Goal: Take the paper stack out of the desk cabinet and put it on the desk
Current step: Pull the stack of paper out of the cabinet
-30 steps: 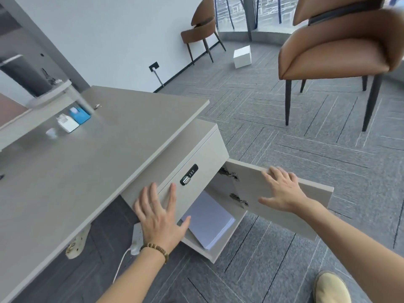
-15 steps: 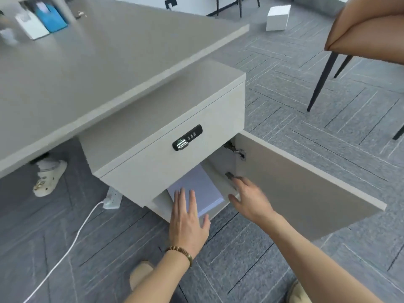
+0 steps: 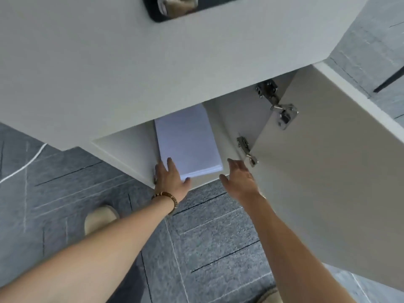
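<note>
The white paper stack (image 3: 188, 138) lies flat on the bottom shelf (image 3: 124, 149) of the desk cabinet, partly hidden under the drawer front (image 3: 153, 73). My left hand (image 3: 170, 178) is at the stack's near left corner, with fingers on top and along the side and the thumb against the front edge. Just off the near right corner, my right hand (image 3: 238, 180) is spread and holds nothing. To the right, the cabinet door (image 3: 328, 171) stands wide open.
A black combination lock (image 3: 175, 7) sits on the drawer front at the top. Metal hinges (image 3: 284, 114) stick out on the door's inner side, close to my right hand. Grey carpet, my shoe (image 3: 100, 217) and a white cable (image 3: 21, 169) lie below.
My head has dropped close to the cabinet, so the desk top is out of view. My left hand slid to the stack's left corner; my right hand left the door and came toward the stack.
</note>
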The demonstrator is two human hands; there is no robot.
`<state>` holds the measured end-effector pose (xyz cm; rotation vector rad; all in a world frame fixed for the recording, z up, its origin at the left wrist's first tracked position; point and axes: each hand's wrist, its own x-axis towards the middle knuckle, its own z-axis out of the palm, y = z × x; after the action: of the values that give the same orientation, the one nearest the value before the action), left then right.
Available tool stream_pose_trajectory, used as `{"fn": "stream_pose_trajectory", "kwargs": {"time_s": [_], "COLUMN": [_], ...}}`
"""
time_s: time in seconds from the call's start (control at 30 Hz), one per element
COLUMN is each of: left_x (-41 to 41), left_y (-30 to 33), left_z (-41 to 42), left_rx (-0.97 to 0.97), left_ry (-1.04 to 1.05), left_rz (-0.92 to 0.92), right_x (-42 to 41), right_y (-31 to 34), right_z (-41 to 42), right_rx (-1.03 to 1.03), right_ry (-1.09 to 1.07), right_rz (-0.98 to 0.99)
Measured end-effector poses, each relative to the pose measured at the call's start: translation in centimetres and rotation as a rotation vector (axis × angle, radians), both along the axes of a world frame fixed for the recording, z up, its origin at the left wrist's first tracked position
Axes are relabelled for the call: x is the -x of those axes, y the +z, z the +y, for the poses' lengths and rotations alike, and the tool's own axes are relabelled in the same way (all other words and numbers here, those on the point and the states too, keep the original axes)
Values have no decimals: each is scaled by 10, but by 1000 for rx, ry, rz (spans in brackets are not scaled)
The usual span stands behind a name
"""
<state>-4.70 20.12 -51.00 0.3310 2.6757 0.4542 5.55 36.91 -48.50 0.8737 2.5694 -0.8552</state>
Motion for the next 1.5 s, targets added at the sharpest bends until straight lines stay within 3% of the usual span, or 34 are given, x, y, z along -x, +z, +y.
{"fn": "stream_pose_trajectory", "kwargs": {"time_s": [0.5,0.73,1.07,1.5], "left_x": [39,33,49,0], "left_y": [-80,-88,-87,-73], "left_z": [26,39,40,27], "left_rx": [-111,100,128,-160], "left_ry": [301,237,314,393], "left_rz": [-189,-158,-179,-292], "right_x": [46,61,73,30], "right_y": [-80,-100,-109,-107], "right_z": [9,9,12,0], "right_rx": [159,150,178,222], "right_ry": [-21,-45,-56,-297], "right_rz": [86,45,93,118]}}
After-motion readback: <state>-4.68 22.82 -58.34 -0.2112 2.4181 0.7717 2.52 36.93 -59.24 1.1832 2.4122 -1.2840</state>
